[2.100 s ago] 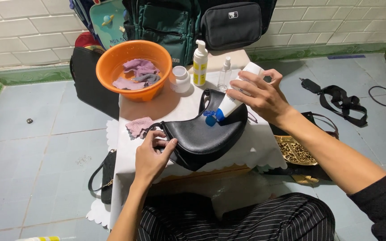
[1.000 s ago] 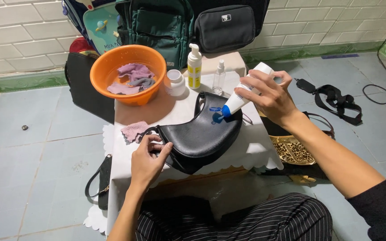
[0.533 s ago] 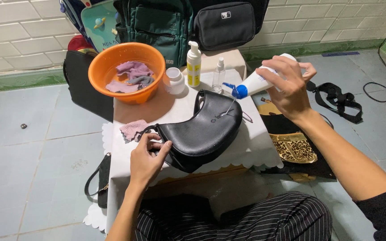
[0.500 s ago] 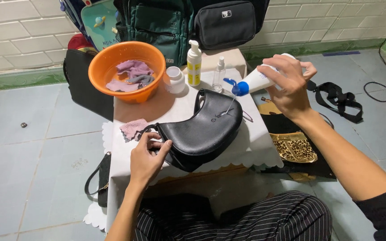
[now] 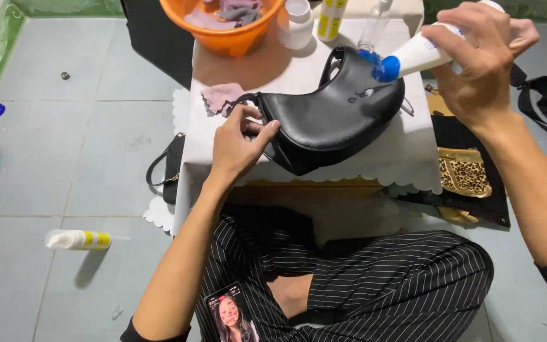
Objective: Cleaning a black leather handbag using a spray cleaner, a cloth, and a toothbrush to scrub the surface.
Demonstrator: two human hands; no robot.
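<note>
Clamped in the right hand (image 5: 482,69) was a white squeeze bottle (image 5: 422,50), blue cap tilted down just above the black handbag (image 5: 333,120). Left hand (image 5: 235,142) pinched the handbag's near end. The handbag lay on a white-covered table (image 5: 406,152). Behind: orange basin (image 5: 223,35), pink cloth (image 5: 220,96), small white jar (image 5: 295,16).

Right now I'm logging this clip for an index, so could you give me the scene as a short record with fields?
Left hand: left hand grips the end of the black handbag
Right hand: right hand holds a white tube with blue cap, tilted, cap over the bag
Bag surface: small blobs near the cap
Support: white-covered stand
Nearby: orange basin with cloths, pink cloth
Floor: white bottle lying on tiles
</note>
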